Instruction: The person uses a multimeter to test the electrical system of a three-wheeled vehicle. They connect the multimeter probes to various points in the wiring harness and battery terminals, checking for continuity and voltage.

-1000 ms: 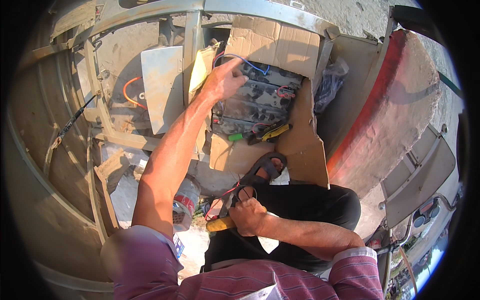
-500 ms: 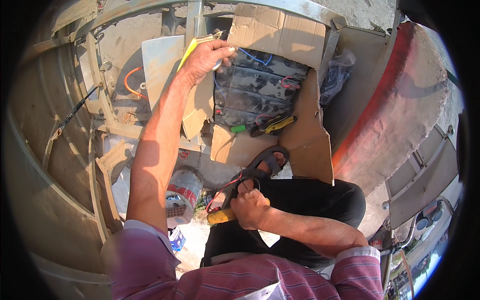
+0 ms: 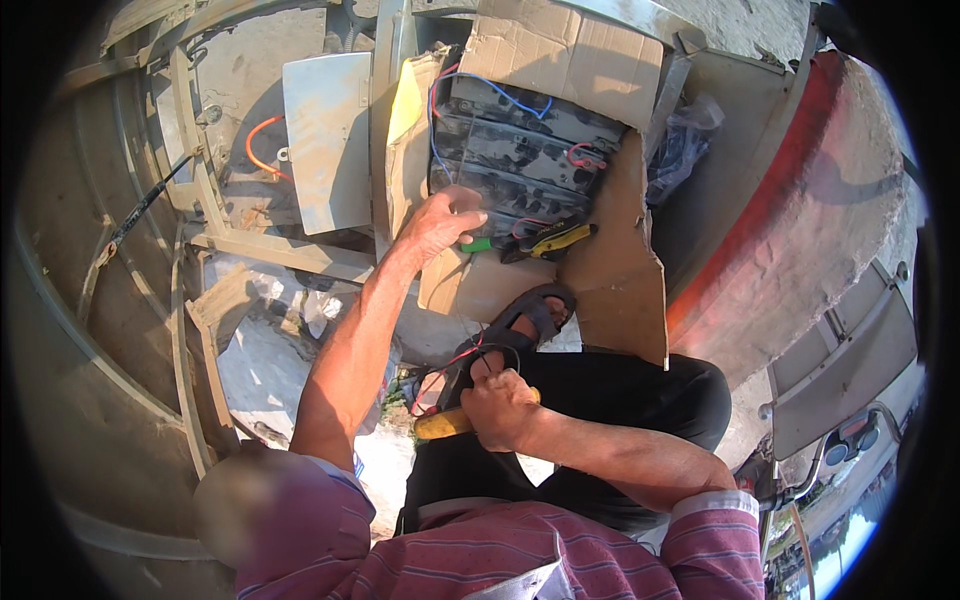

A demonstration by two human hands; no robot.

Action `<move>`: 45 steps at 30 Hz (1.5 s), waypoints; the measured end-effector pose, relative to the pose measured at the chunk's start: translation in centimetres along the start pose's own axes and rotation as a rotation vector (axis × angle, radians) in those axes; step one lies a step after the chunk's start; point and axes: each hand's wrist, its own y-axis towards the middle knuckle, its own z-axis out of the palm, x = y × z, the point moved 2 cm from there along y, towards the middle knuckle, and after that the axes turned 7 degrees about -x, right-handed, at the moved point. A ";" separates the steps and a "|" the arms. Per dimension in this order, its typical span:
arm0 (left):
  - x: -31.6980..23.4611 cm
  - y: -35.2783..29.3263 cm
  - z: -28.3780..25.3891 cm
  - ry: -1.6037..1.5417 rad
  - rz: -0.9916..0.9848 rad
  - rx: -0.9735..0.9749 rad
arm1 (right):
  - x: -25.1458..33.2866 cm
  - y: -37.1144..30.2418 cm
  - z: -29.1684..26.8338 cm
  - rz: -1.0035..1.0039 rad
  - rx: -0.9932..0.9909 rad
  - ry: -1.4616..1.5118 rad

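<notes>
My left hand (image 3: 440,225) is at the near left corner of a block of dark, dusty batteries (image 3: 525,160), its fingers curled together. Whatever they may hold is hidden. A blue wire (image 3: 500,90) loops over the batteries and down toward this hand. Just right of the fingertips lies a green cylindrical piece (image 3: 477,245), beside pliers with yellow and black handles (image 3: 556,240). Lower down, above my lap, my right hand (image 3: 502,408) is closed around a yellow handheld device (image 3: 442,425). Red and black leads (image 3: 465,350) run from near it.
Cardboard flaps (image 3: 560,55) surround the batteries, and another (image 3: 615,265) rises on the right. My sandalled foot (image 3: 540,318) is close to the near edge. Metal frame bars (image 3: 285,255) and a grey panel (image 3: 328,140) stand left. Clear plastic (image 3: 685,145) lies right.
My left hand has come down and toward me, from the upper left of the batteries to their near left corner. My right hand keeps its hold on the yellow device.
</notes>
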 end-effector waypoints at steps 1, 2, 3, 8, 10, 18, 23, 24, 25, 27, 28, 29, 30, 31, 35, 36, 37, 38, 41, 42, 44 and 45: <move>0.7 -0.2 0.5 0.042 -0.047 -0.015 | 0.0 0.0 0.0 0.001 0.002 0.000; 1.2 -0.5 1.1 0.057 -0.033 -0.024 | 0.0 -0.1 0.0 0.000 0.006 0.003; 1.5 -0.5 1.5 0.046 -0.038 -0.063 | 0.0 -0.1 0.0 0.003 0.004 -0.009; 2.0 0.1 3.6 -0.053 -0.084 -0.229 | -0.1 0.2 0.2 -0.001 -0.016 -0.089; 2.3 0.4 4.6 -0.076 -0.124 -0.279 | -0.2 0.4 0.3 0.022 0.009 -0.068; 2.9 -0.5 6.0 0.606 0.440 -0.438 | -0.5 0.6 0.5 0.034 -0.003 -0.086; 3.0 -0.9 5.1 0.581 0.513 -0.501 | -0.5 0.9 0.9 0.037 0.014 -0.063; 2.8 -1.1 5.0 0.571 0.551 -0.506 | -0.5 0.9 1.0 0.043 -0.003 -0.071; 2.6 -1.2 5.0 0.556 0.603 -0.516 | -0.5 0.9 1.0 0.045 -0.015 -0.081; 2.1 -1.3 5.4 0.499 0.556 -0.453 | -0.4 0.8 1.1 0.048 -0.027 -0.091; 1.7 -1.2 5.7 0.465 0.545 -0.431 | -0.4 0.8 1.2 0.050 -0.027 -0.091; 1.2 -1.1 6.0 0.426 0.555 -0.434 | -0.4 0.8 1.3 0.053 -0.027 -0.092; 0.4 -0.9 6.5 0.384 0.570 -0.442 | -0.4 0.8 1.3 0.052 -0.028 -0.101; -0.3 -0.5 7.0 0.364 0.508 -0.423 | -0.4 0.8 1.4 0.052 -0.029 -0.109; -5.1 2.2 9.1 -0.040 0.318 -0.122 | -0.2 0.9 1.6 0.037 0.015 -0.093; -6.5 2.9 9.9 -0.118 0.240 -0.072 | -0.3 0.9 1.5 0.042 -0.001 -0.106; -7.8 3.5 10.7 -0.207 0.179 -0.021 | -0.3 0.8 1.5 0.038 -0.007 -0.111; -9.0 4.0 11.3 -0.307 0.127 0.031 | -0.3 0.8 1.5 0.031 -0.007 -0.118; -11.6 5.4 12.3 -0.521 0.063 0.138 | -0.3 0.6 1.2 0.037 -0.062 -0.185; -12.0 5.7 12.3 -0.660 0.034 0.153 | -0.3 0.6 1.1 0.040 -0.072 -0.181; -12.1 6.0 12.1 -0.745 0.019 0.167 | -0.2 0.6 1.1 0.039 -0.080 -0.171; -12.0 6.0 11.9 -0.772 -0.016 0.157 | -0.1 0.7 1.0 0.043 -0.076 -0.171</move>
